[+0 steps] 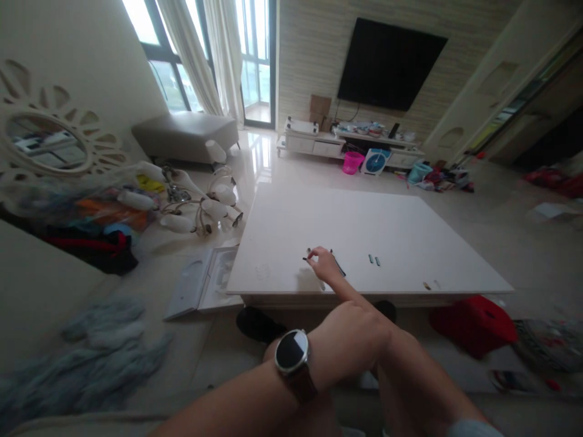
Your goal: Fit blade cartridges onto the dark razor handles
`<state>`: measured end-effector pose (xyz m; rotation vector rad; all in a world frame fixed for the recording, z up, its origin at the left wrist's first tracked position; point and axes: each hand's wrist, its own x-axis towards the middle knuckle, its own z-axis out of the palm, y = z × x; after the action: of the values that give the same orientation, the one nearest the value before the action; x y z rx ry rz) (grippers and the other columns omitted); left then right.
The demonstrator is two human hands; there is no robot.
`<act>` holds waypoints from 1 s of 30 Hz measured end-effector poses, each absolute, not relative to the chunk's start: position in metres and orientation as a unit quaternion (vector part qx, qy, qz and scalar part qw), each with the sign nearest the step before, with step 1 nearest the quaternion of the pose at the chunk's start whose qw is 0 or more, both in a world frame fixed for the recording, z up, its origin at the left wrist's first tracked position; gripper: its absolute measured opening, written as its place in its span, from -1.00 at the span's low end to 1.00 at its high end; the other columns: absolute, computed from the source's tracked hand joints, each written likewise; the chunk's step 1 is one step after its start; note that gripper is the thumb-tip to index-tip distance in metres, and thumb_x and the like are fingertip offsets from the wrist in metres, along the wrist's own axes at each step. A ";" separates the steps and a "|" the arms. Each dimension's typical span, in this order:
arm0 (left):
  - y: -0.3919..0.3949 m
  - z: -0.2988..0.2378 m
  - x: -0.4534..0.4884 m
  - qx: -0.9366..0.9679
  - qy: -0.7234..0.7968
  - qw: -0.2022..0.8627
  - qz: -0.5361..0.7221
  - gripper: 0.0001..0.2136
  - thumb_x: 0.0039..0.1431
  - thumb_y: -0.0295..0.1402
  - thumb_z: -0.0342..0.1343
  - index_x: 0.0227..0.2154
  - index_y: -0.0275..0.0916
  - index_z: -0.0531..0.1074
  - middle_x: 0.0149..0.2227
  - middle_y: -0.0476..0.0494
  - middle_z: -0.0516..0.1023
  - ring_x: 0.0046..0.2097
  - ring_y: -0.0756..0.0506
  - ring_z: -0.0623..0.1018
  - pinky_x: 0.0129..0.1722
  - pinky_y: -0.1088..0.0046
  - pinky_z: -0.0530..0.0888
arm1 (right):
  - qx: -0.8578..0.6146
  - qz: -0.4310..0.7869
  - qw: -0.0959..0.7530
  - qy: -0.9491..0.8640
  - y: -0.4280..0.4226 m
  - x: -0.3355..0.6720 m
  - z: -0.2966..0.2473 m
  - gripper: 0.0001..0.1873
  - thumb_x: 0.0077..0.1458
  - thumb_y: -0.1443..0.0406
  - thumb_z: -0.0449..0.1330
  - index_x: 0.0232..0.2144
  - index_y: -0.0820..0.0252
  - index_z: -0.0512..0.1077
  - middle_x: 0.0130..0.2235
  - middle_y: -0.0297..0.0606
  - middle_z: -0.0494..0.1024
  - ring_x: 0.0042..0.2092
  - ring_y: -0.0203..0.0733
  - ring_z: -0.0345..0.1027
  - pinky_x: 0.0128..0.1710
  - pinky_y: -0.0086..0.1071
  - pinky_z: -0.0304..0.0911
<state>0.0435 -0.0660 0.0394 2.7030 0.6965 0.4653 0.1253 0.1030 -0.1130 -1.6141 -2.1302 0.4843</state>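
My right hand is over the white table, left of its middle, thumb and fingers pinched on a small dark thin piece. The piece's dark tip pokes out to the left; the rest is hidden by the fingers. Behind this hand a dark slim stick lies partly covered. Farther right are two small dark-green cylinders, which look like batteries. My left hand is bent near the right forearm, in front of the table edge, its fingers out of sight. A round watch is on the left wrist.
A small brown piece lies near the table's front edge. An open white box stands on the floor to the left, by a lamp with several white shades. A red object sits below the table's right side. A television hangs opposite.
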 end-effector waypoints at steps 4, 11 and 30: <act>-0.075 0.013 0.053 0.956 0.214 0.160 0.118 -0.91 0.17 -0.44 0.19 -0.45 -0.25 0.48 -0.40 -0.10 0.61 -0.36 -0.18 0.61 -0.39 0.31 0.44 | -0.655 0.151 0.166 -0.722 0.112 0.206 -0.116 -0.94 0.12 0.40 0.23 -0.38 0.25 0.53 -0.22 -0.10 0.56 -0.14 -0.12 0.41 -0.08 -0.33 0.20; -0.096 -0.015 0.066 0.961 0.206 0.184 0.003 -0.93 0.18 -0.45 0.20 -0.42 -0.26 0.53 -0.42 -0.14 0.62 -0.35 -0.17 0.63 -0.31 0.27 0.48 | -0.656 0.152 0.121 -0.730 0.126 0.226 -0.141 -0.95 0.12 0.35 0.27 -0.34 0.20 0.55 -0.12 -0.16 0.55 -0.06 -0.17 0.40 -0.02 -0.41 0.17; -0.107 -0.054 0.068 0.959 0.188 0.207 -0.036 -0.94 0.17 -0.41 0.24 -0.41 -0.23 0.54 -0.43 -0.10 0.63 -0.38 -0.15 0.63 -0.31 0.28 0.47 | -0.617 0.157 -0.021 -0.771 0.114 0.215 -0.146 -0.70 0.19 0.50 0.08 -0.03 0.31 0.36 -0.06 0.02 0.51 -0.02 -0.06 0.35 -0.06 -0.34 0.15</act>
<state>0.0676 -0.1065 -0.0535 2.6711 0.5233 -0.1001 0.2150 0.1135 -0.1462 -1.9632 -2.4546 0.5014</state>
